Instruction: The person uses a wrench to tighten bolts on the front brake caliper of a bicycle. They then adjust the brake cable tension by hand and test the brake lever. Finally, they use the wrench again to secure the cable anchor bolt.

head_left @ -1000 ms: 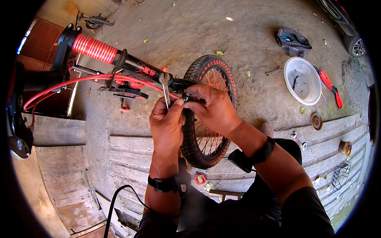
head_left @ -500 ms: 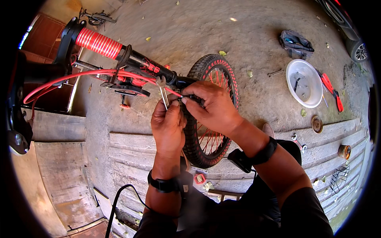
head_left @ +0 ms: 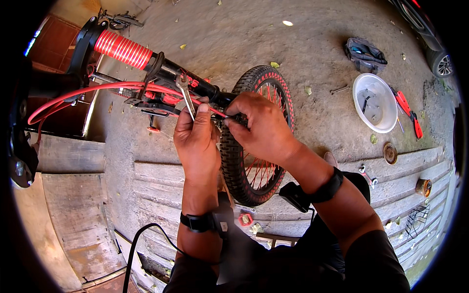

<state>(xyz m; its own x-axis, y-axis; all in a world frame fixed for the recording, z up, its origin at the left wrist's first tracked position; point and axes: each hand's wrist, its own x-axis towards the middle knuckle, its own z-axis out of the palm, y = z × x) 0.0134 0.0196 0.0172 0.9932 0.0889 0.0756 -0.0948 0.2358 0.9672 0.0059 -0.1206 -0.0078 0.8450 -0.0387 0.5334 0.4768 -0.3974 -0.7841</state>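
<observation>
In my left hand (head_left: 198, 146) is a silver open-end wrench (head_left: 186, 97), its jaw end pointing up past the thumb. The same hand's fingertips also press against the red brake cable (head_left: 117, 86), which loops in from the handlebar side. My right hand (head_left: 264, 127) is closed in a pinch around the end of that cable, just above the tyre; the exact spot is hidden by the fingers. Behind the hands stand the bicycle's front wheel (head_left: 234, 180), with red spokes, and the black head tube (head_left: 176, 73) below a red ringed section (head_left: 123, 50).
On the ground to the right are a white plastic basin (head_left: 358, 100) with small parts, red-handled cutters (head_left: 403, 101), a tool bag (head_left: 365, 53) and a loose wrench (head_left: 339, 90). Nearer are ridged concrete steps (head_left: 161, 172), a tin can (head_left: 423, 187) and a wire rack (head_left: 417, 219).
My left hand has moved a little left and up along the cable, and the wrench in it now tilts further left. The right hand stays at nearly the same place.
</observation>
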